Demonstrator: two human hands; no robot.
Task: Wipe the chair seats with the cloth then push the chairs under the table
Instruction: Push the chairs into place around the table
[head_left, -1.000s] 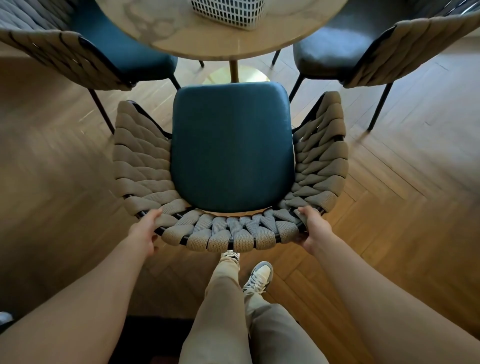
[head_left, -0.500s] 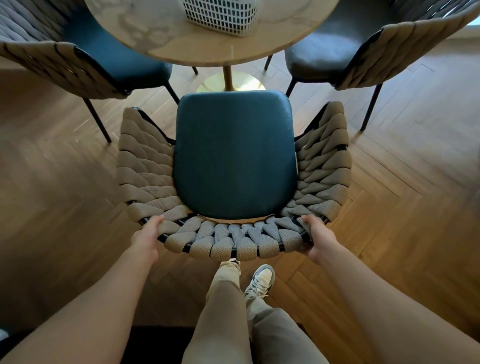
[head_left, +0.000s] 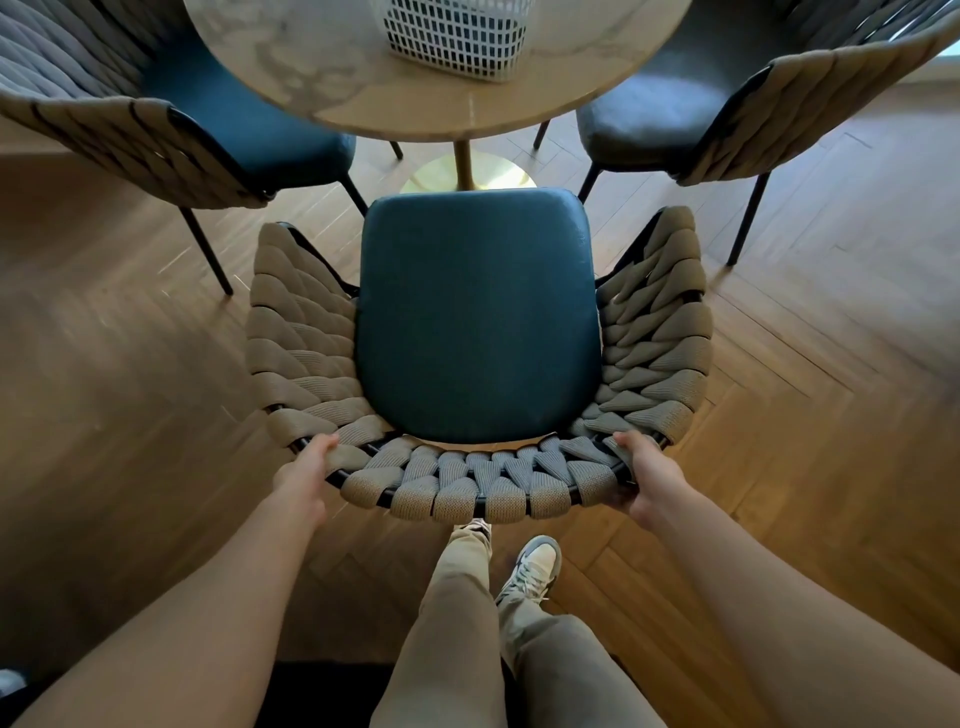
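Observation:
A chair with a dark blue seat (head_left: 475, 322) and a woven beige backrest (head_left: 478, 488) stands directly below me, facing the round marble table (head_left: 332, 78). My left hand (head_left: 304, 470) grips the left end of the backrest rim. My right hand (head_left: 647, 475) grips the right end of the same rim. The seat's front edge sits near the table's gold base (head_left: 467, 179), short of the tabletop edge. No cloth is in view.
Two more woven chairs stand at the table, one at the left (head_left: 156, 130) and one at the right (head_left: 779, 109), seats partly under the top. A white mesh basket (head_left: 457, 39) sits on the table. My legs and shoes (head_left: 535, 566) are behind the chair on the wooden floor.
The chair appears lower in the frame and farther from the tabletop edge than a second ago. Both hands have kept their grip on the backrest.

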